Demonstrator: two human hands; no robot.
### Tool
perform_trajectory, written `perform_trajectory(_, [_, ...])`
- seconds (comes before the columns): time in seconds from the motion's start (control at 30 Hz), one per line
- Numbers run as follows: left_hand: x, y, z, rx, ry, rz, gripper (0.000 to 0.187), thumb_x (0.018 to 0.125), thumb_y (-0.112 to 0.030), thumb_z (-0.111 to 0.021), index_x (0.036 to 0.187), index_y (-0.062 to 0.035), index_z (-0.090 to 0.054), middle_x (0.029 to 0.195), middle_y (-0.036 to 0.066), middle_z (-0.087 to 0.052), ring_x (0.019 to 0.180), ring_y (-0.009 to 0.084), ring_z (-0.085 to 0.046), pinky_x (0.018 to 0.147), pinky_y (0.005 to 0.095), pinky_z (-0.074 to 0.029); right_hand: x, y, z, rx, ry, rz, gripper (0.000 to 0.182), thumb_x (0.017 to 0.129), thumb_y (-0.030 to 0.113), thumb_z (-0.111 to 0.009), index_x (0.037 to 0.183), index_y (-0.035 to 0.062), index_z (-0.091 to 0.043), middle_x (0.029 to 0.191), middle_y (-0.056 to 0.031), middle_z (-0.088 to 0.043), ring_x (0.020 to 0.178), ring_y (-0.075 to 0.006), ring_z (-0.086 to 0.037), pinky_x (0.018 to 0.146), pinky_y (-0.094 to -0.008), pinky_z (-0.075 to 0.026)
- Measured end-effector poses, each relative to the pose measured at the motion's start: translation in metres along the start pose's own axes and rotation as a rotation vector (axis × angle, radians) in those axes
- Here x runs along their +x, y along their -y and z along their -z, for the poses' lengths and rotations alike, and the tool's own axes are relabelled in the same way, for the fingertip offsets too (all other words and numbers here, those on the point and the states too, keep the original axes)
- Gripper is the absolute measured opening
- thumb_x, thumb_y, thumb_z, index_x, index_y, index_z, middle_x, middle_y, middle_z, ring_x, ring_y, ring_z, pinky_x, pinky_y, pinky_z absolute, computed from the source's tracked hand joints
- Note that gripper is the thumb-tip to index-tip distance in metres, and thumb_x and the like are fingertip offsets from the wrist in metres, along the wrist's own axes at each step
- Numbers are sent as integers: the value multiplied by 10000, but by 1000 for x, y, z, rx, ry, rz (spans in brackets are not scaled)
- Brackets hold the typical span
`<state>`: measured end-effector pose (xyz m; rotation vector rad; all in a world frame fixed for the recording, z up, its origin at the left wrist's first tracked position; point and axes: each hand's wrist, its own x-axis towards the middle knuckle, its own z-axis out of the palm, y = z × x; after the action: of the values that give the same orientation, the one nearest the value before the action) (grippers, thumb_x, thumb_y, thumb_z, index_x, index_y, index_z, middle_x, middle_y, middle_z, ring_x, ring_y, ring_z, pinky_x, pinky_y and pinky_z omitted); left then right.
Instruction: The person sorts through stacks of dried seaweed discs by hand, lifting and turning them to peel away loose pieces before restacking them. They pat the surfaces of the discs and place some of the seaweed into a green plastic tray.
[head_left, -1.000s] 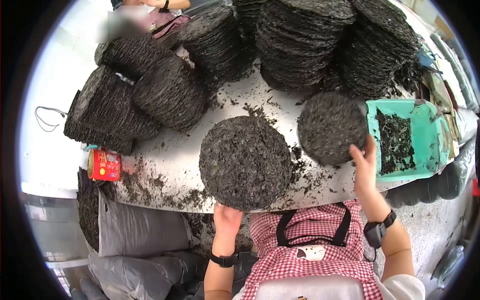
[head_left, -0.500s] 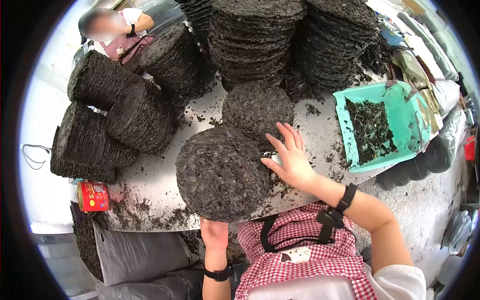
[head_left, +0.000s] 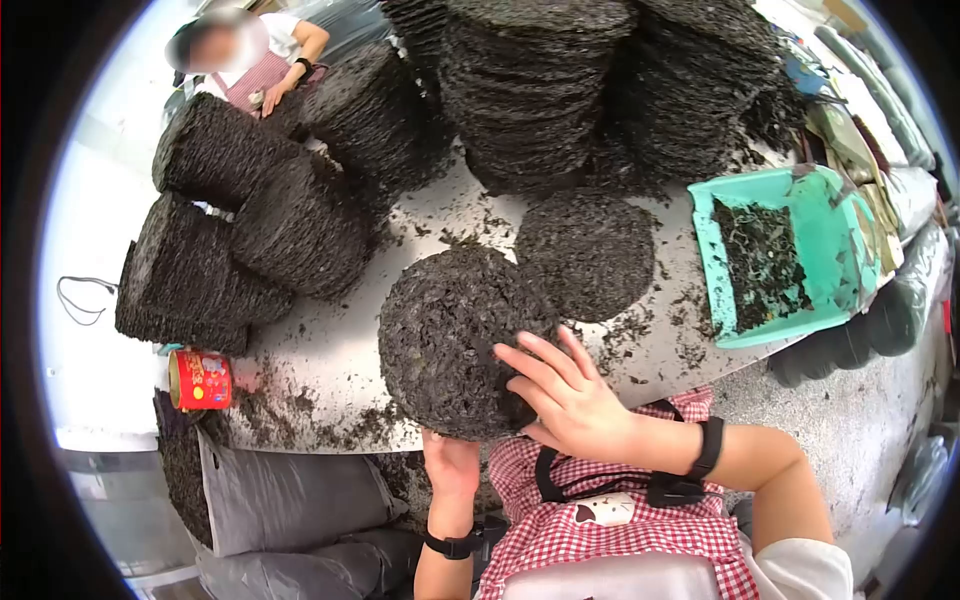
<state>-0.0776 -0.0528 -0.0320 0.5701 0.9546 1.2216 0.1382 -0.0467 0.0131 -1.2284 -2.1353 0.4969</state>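
Observation:
In the head view, a round dark cake of dried seaweed (head_left: 450,335) is at the table's near edge, its rough top facing me. My left hand (head_left: 452,465) holds it from below at the near rim, the fingers hidden underneath. My right hand (head_left: 565,400) lies on its right side with fingers stretched and spread over the top; the thumb is by the lower right rim. Just beyond, a thin round seaweed sheet (head_left: 590,255) rests flat on the table, partly overlapped by the near cake.
Tall seaweed stacks (head_left: 535,95) stand at the back, and leaning stacks (head_left: 305,225) at the left. A green basket (head_left: 835,260) with seaweed scraps sits right. A red tin (head_left: 203,380) stands at the left edge. Crumbs litter the table (head_left: 330,345). Another person (head_left: 265,75) is at the far left.
My right hand has come nearer, from beside the farther sheet onto the near cake. The farther sheet has shifted right and nearer. The other person's hand has dropped from the face. The view shifted slightly.

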Motion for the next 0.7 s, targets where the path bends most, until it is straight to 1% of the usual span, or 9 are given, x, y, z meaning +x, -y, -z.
perform_trajectory(0.2, [2, -1, 26, 9, 20, 31, 742, 742, -398, -635, 1372, -132, -348, 1353, 77, -437, 1249, 276, -417, 1022, 477, -345, 8, -2, 1, 382, 31, -52, 433, 613, 106, -774, 922, 87, -472, 1379, -127, -351, 1363, -384, -202, 1097, -606, -141])
perform_trajectory(0.23, [1, -2, 30, -11, 16, 53, 757, 740, -364, -646, 1386, -151, -314, 1359, 80, -420, 1253, 285, -411, 1014, 496, -352, 9, -3, 8, 394, 30, -44, 391, 672, 88, -751, 926, 83, -454, 1347, -142, -397, 1344, -373, -268, 1076, -557, -245])
perform_trajectory(0.3, [2, -7, 28, -79, 37, 60, 744, 739, -338, -642, 1379, -132, -324, 1358, 80, -425, 1255, 292, -408, 1036, 489, -333, 14, -12, 19, 745, -162, -148, 315, 746, 58, -705, 951, 68, -465, 1279, -142, -464, 1255, -304, -417, 1015, -435, -367])
perform_trajectory(0.33, [2, -8, 28, -98, 44, 50, 741, 736, -334, -643, 1375, -127, -330, 1355, 79, -430, 1256, 294, -407, 1040, 488, -329, 13, -11, 29, 818, -369, -427, 311, 782, 44, -676, 1012, 49, -467, 1258, -139, -480, 1193, -262, -459, 970, -385, -401])
perform_trajectory(0.5, [-1, -8, 42, -152, -8, 70, 713, 733, -336, -654, 1352, -116, -376, 1337, 75, -460, 1252, 297, -415, 1055, 493, -316, -3, -105, 26, 671, -843, -702, 557, 869, 85, -621, 1337, -7, -334, 1302, -160, -431, 1121, -194, -477, 888, -289, -453])
perform_trajectory(0.53, [0, -8, 41, -159, 0, 74, 711, 731, -339, -658, 1348, -118, -382, 1337, 74, -460, 1249, 295, -418, 1056, 491, -315, -15, -129, 9, 580, -875, -754, 641, 837, 158, -670, 1358, 7, -328, 1405, -179, -315, 1259, -256, -374, 1000, -368, -378])
perform_trajectory(0.63, [1, -8, 40, -175, -13, 76, 697, 720, -351, -665, 1329, -123, -415, 1327, 68, -473, 1235, 287, -435, 1050, 487, -324, -28, -111, 14, -275, -383, -514, 676, 781, 246, -717, 1323, 5, -393, 1474, -175, -199, 1367, -322, -200, 1102, -493, -196])
perform_trajectory(0.67, [0, -8, 40, -169, -30, 80, 688, 711, -357, -664, 1317, -125, -435, 1317, 63, -486, 1225, 284, -445, 1043, 487, -334, -27, -100, 14, -402, -223, -458, 690, 722, 340, -737, 1269, 15, -471, 1468, -163, -222, 1394, -352, -97, 1110, -562, -46])
perform_trajectory(0.7, [3, -8, 39, -163, -40, 80, 680, 703, -363, -663, 1305, -127, -455, 1307, 57, -499, 1216, 281, -456, 1035, 487, -344, -30, -98, 15, -448, -167, -448, 671, 721, 348, -735, 1250, 17, -490, 1470, -164, -219, 1393, -355, -99, 1110, -566, -46])
